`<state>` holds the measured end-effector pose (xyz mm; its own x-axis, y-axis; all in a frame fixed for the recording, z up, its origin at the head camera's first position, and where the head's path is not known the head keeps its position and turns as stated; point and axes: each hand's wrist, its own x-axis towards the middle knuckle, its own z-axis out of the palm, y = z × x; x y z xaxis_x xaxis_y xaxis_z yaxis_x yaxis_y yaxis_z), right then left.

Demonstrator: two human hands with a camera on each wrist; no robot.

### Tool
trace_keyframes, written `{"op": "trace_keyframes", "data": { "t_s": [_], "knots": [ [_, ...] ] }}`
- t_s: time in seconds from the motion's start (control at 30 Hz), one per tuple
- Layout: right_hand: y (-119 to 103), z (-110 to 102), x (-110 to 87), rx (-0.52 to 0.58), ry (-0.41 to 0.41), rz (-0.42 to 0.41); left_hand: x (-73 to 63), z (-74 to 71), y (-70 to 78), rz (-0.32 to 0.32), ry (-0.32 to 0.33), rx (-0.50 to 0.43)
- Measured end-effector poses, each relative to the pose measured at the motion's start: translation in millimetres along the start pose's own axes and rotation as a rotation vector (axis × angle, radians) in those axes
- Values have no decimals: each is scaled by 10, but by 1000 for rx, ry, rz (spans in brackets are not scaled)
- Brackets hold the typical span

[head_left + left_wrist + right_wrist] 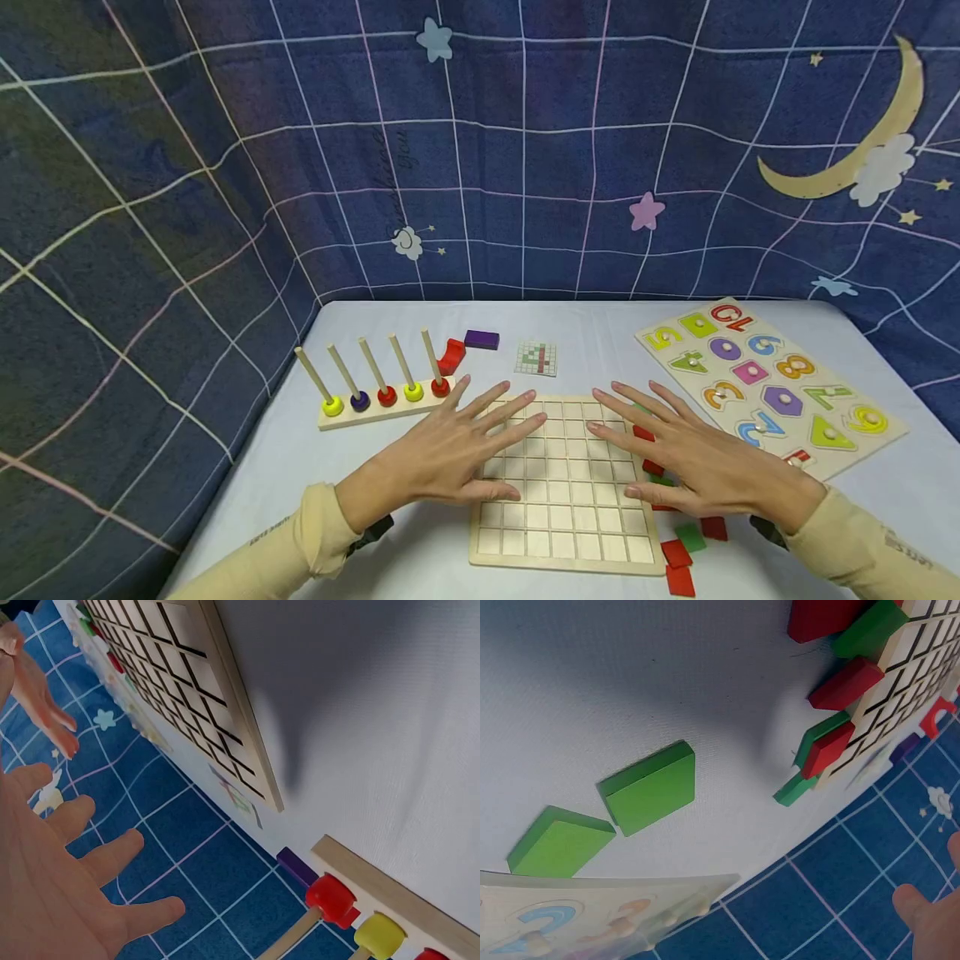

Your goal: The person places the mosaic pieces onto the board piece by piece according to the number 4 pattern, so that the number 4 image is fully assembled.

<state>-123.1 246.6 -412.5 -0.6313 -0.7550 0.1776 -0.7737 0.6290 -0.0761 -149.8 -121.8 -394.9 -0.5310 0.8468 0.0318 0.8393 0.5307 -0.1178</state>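
Note:
Both hands hover over a pale wooden grid board (567, 565) with bare square cells. The left hand (457, 446) spreads its fingers palm down above the board's left side and grips nothing. Mirroring it, the right hand (693, 458) spreads over the right edge, also with nothing held. Red tiles (680, 581) and green tiles (691, 537) lie along that edge, some partly covered by the right hand. In the left wrist view, the left hand (60, 877) shows straight, parted fingers. Two lighter green tiles (649, 787) appear in the right wrist view.
A peg stand (397, 408) with coloured rings on its rods is at the left. Behind are a red curved block (452, 357), a purple block (482, 339) and a small pattern card (536, 358). A number-and-shape puzzle board (757, 396) lies at the right. Blue cloth hangs behind.

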Motion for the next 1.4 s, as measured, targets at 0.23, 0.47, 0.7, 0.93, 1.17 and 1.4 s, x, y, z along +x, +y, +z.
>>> {"op": "trace_keyframes", "data": {
  "t_s": [0.23,0.47,0.7,0.93,1.17,1.4],
  "knots": [
    [14,-2,-4,0,-1,-6,6,31,25,8,9,14],
    [105,-67,-36,35,-5,55,-75,44,9,-37,6,10],
    [308,-82,7,87,53,99,-246,68,44,-74,23,3],
    [607,13,98,107,160,28,-430,161,178,-108,-75,-43],
    [734,155,188,191,33,49,-508,237,251,-192,-247,-161],
    [802,234,234,124,51,32,-473,268,253,-200,-304,-151]
  ]
}}
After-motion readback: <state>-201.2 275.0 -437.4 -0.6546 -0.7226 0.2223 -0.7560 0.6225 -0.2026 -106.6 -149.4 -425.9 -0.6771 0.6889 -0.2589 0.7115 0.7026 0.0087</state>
